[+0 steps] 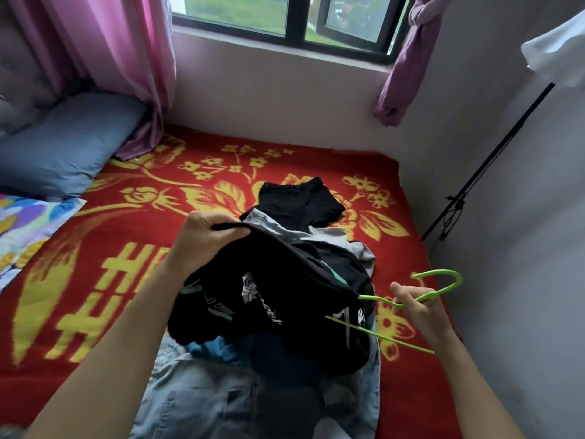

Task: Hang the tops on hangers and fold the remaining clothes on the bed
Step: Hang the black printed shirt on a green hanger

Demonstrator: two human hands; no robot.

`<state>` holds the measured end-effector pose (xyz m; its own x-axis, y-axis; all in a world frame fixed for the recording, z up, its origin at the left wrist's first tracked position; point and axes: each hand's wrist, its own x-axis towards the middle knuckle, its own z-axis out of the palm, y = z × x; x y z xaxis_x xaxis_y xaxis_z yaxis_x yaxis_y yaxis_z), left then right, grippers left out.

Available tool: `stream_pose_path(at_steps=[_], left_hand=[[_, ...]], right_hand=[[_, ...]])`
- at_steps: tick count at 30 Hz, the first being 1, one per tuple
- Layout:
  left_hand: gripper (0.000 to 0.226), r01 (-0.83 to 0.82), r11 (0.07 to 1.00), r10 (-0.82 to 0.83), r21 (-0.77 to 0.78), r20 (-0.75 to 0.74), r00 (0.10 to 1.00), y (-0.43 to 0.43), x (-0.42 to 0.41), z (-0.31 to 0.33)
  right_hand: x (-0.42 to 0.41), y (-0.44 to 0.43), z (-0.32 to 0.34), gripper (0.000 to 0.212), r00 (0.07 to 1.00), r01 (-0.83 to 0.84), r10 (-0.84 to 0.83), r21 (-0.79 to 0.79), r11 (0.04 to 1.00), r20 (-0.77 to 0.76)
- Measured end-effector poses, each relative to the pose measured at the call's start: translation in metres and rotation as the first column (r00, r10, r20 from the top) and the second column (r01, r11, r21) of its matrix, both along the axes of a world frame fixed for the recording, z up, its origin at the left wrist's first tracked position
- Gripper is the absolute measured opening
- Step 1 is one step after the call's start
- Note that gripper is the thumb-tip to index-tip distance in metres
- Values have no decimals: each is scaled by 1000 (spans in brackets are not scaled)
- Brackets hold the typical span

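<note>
On the red blanket [104, 236] of the bed, a pile of clothes lies in the middle. The left hand [205, 236] grips the edge of a black top [285, 289] and holds it above the pile. At 3 o'clock from the top, the right hand [418, 308] pinches a green hanger [437, 272] near its hook; one hanger arm disappears under the top's cloth. The hands are apart. Light jeans [196, 403] lie at 6 o'clock, a black garment [294, 201] at 12 o'clock, a blue pillow [63, 144] at 10 o'clock.
</note>
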<state>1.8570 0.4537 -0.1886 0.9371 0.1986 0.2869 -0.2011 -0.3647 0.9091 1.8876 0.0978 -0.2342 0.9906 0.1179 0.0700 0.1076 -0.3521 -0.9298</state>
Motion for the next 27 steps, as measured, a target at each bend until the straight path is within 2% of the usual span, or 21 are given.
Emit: stream_pose_path(at_steps=[2, 3, 5, 8, 10, 12, 14, 16, 21, 23, 25, 27], left_hand=[[22, -17, 995, 20, 96, -22, 1000, 1, 4, 0], [22, -39, 992, 44, 122, -37, 998, 2, 5, -3], [35, -120, 970, 138, 213, -69, 988, 3, 5, -11], [51, -190, 873, 211, 449, 4, 978, -1, -1, -19], [54, -108, 790, 48, 603, 116, 992, -9, -6, -20], [47, -46, 646, -162, 762, 196, 967, -19, -7, -25], [37, -103, 533, -235, 840, 264, 936, -31, -9, -31], [30, -194, 471, -250, 861, 341, 906, -45, -11, -32], [16, -253, 481, -331, 839, 441, 834, -55, -12, -36], [9, -268, 494, -338, 827, 467, 818, -56, -13, -40], [7, -262, 530, -342, 806, 486, 804, -63, -15, -45], [5, -251, 574, -325, 779, 498, 804, -71, -16, -50]], right_hand=[[0, 6, 1, 54, 999, -11, 11, 4, 1000, 42], [-1, 9, 2, 53, 999, 24, -25, 54, 998, 29], [-3, 16, 3, 56, 995, 103, -102, 151, 983, -12], [-9, 30, 5, 51, 996, 90, -91, 143, 986, 3], [-10, 40, 6, 46, 997, 80, -79, 150, 985, -15], [-9, 47, 7, 46, 996, 83, -77, 168, 982, -45], [-8, 52, 8, 47, 998, 53, -44, 193, 980, -53], [-8, 58, 10, 50, 999, 9, -1, 226, 974, -38], [-9, 69, 19, 80, 1000, 5, -1, 229, 974, -15], [-9, 71, 21, 85, 1000, -29, 28, 259, 965, 11], [-11, 79, 22, 79, 996, -89, 82, 260, 961, 37], [-13, 94, 22, 61, 990, -127, 114, 190, 974, 78]])
